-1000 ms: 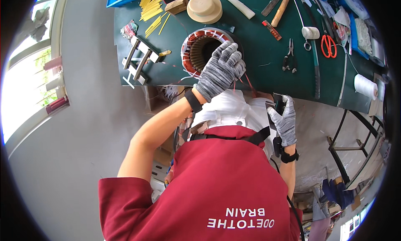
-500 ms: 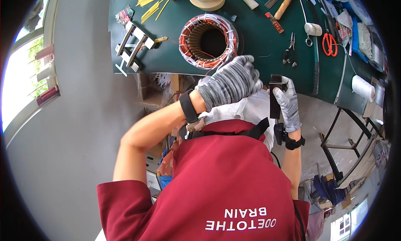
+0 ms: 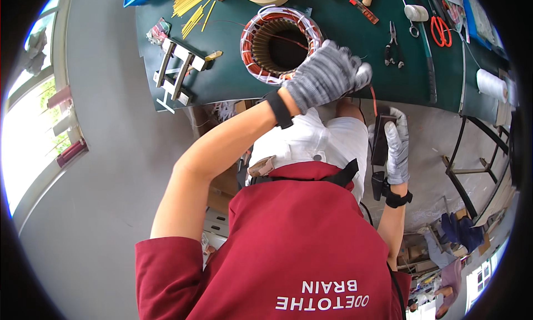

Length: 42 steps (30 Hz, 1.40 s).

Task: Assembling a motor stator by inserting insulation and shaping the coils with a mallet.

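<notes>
A ring-shaped motor stator [image 3: 252,45] with orange-red windings and white lacing sits near the bench's front edge. My left hand [image 3: 325,76], in a grey striped glove, is closed beside its near right rim. An orange-red wire [image 3: 374,99] comes out from under the fingers of that hand and runs down toward a black rectangular block [image 3: 381,139]. My gloved right hand [image 3: 397,148] grips the block upright, thumb on its face, in front of the bench. Whether the wire's end enters the block or only touches it, I cannot tell. The left fingertips are partly hidden.
On the green bench [image 3: 222,89] lie a metal frame [image 3: 180,70], yellow sticks [image 3: 186,1], pliers [image 3: 393,45], red-handled scissors [image 3: 441,31] and a red level-like tool [image 3: 363,11]. A white thread spool [image 3: 491,85] stands at right. A black metal stand [image 3: 461,170] is on the floor.
My left hand has moved away from me and to the right. The right hand with the block has shifted slightly right and nearer me. The wire between them now shows.
</notes>
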{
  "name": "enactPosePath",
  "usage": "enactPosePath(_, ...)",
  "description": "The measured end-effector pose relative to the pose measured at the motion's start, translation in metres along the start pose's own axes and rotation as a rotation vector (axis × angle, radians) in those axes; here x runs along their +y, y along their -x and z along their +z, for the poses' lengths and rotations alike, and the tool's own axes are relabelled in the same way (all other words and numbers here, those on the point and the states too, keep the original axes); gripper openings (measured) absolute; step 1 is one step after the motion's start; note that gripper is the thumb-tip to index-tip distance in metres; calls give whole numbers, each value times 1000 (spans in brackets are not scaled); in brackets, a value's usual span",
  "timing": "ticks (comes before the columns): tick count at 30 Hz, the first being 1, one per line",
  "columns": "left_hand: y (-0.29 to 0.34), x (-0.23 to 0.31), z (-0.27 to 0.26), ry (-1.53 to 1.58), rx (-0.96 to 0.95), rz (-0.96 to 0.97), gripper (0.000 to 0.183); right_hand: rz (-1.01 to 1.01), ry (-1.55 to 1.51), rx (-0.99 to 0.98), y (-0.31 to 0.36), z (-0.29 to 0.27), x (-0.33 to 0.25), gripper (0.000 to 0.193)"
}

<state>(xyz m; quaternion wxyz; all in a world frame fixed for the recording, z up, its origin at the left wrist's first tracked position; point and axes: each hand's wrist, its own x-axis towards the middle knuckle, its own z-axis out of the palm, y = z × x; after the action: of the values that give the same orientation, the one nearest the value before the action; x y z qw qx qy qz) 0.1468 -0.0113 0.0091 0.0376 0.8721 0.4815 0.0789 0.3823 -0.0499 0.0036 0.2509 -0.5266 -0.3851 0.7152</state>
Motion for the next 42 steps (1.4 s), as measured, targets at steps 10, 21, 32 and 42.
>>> enactPosePath(10,32,-20,-22,17,-196,392,26,32,-34,-112,23,32,6,43)
enactPosePath(21,32,-28,-5,419,2,490,29,-96,194,-121,0,83,1,13)
enactPosePath(32,46,-36,-5,446,-132,466,19,127,-126,-87,37,59,-9,19)
enactPosePath(42,46,-34,0,547,-12,460,18,249,-137,-124,27,64,-11,37)
